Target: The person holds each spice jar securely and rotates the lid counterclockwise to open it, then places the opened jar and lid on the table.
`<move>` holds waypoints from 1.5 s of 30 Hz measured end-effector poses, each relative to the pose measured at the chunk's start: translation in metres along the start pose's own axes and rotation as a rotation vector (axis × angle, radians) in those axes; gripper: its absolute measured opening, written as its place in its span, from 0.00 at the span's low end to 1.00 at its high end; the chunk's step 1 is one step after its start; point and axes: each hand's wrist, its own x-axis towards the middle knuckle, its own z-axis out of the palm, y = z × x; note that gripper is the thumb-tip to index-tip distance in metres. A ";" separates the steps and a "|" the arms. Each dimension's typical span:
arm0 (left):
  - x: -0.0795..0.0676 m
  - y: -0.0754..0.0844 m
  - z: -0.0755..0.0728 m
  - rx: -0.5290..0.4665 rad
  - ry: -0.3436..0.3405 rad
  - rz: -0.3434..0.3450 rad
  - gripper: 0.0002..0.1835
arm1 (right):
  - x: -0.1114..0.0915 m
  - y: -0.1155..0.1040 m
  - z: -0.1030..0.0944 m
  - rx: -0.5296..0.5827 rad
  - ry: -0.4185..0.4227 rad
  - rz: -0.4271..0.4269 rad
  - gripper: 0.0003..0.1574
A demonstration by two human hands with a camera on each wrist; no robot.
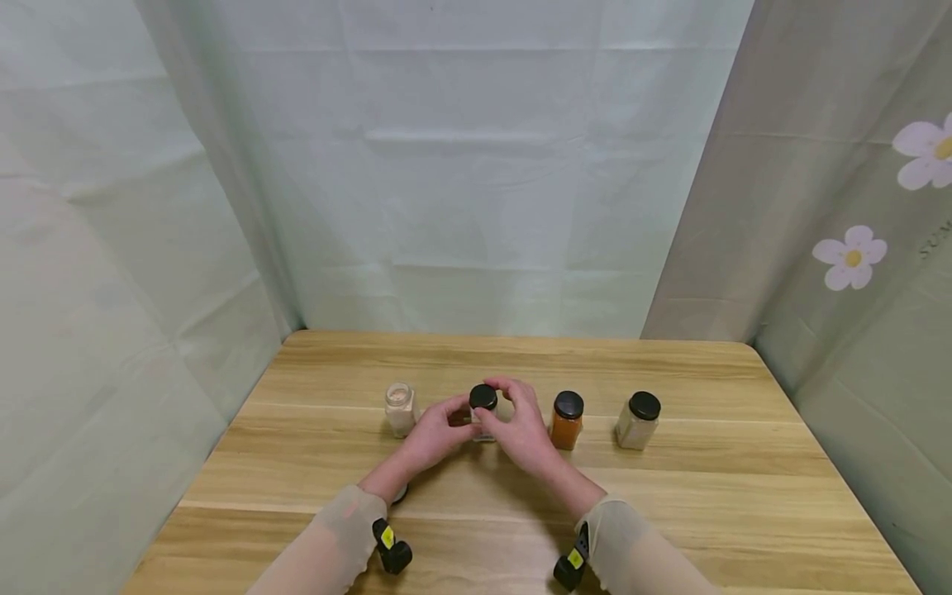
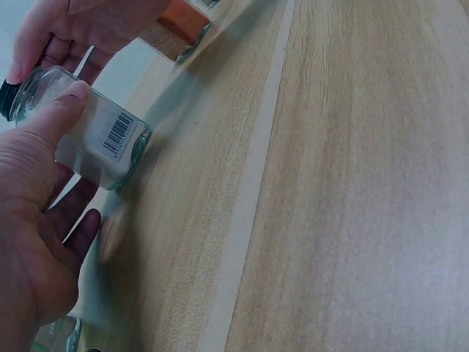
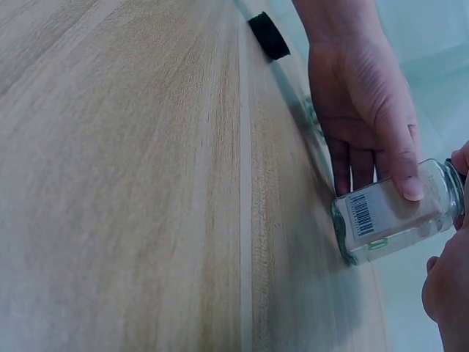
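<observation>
My left hand (image 1: 435, 435) grips the body of a square glass jar (image 2: 110, 139), thumb on one face and fingers behind. A white label with a barcode shows on that jar. On its black lid (image 1: 483, 397), the thumb and fingers of my right hand (image 1: 526, 431) hold the rim from the side. The jar stands upright at mid-table, its base close over the wood. Left of my left hand is a lidless jar (image 1: 400, 411) of pale powder. A loose black lid (image 3: 269, 35) lies on the table, partly hidden by my left wrist in the head view.
To the right of my hands stand a black-capped jar of orange powder (image 1: 567, 427) and a black-capped jar of pale contents (image 1: 637, 421). The wooden table (image 1: 706, 512) is bordered by hanging pale curtains (image 1: 476, 207) at the back and sides.
</observation>
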 end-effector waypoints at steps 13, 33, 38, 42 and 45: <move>0.002 -0.002 0.003 0.004 0.012 0.010 0.27 | -0.002 0.001 -0.004 -0.023 -0.019 -0.054 0.31; 0.000 0.002 0.003 0.005 0.004 -0.004 0.28 | -0.003 0.004 -0.006 0.058 -0.008 0.009 0.42; 0.001 0.003 0.003 0.013 0.008 -0.019 0.26 | -0.003 0.003 -0.007 0.068 0.007 0.041 0.45; 0.001 0.001 0.002 0.015 0.011 -0.026 0.25 | -0.002 0.003 -0.007 0.067 0.019 0.043 0.43; 0.000 0.000 0.002 0.010 0.015 -0.027 0.24 | -0.002 0.004 -0.007 0.068 0.023 0.037 0.42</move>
